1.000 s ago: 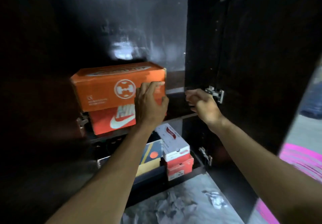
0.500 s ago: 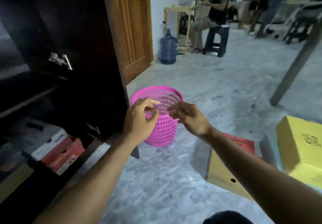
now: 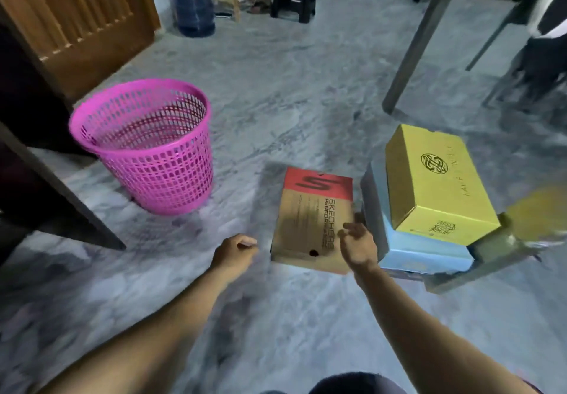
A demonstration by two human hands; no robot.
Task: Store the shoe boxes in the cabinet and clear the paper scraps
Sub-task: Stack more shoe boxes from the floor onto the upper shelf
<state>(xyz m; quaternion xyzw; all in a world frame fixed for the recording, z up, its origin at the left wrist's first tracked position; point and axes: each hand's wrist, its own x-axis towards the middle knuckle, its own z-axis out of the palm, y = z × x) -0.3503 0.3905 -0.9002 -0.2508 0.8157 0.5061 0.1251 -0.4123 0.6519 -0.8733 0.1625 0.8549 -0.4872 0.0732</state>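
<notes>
A brown and red shoe box point(image 3: 310, 215) lies flat on the grey floor in the middle. To its right a yellow shoe box point(image 3: 435, 182) sits on top of a light blue shoe box point(image 3: 423, 252). My left hand point(image 3: 234, 254) hovers just left of the brown box with its fingers loosely curled, holding nothing. My right hand point(image 3: 359, 245) hangs over the brown box's near right corner, fingers relaxed and apart, holding nothing. No paper scraps show in this view.
A pink mesh waste basket point(image 3: 147, 148) stands on the floor at the left, beside the dark cabinet door point(image 3: 52, 191). A wooden door point(image 3: 79, 16), a blue water jug point(image 3: 191, 1), black stools and a table leg point(image 3: 420, 44) stand further back.
The view swung from the cabinet shelves down to the floor. My hands left the orange boxes in the cabinet and now hang low over the brown box.
</notes>
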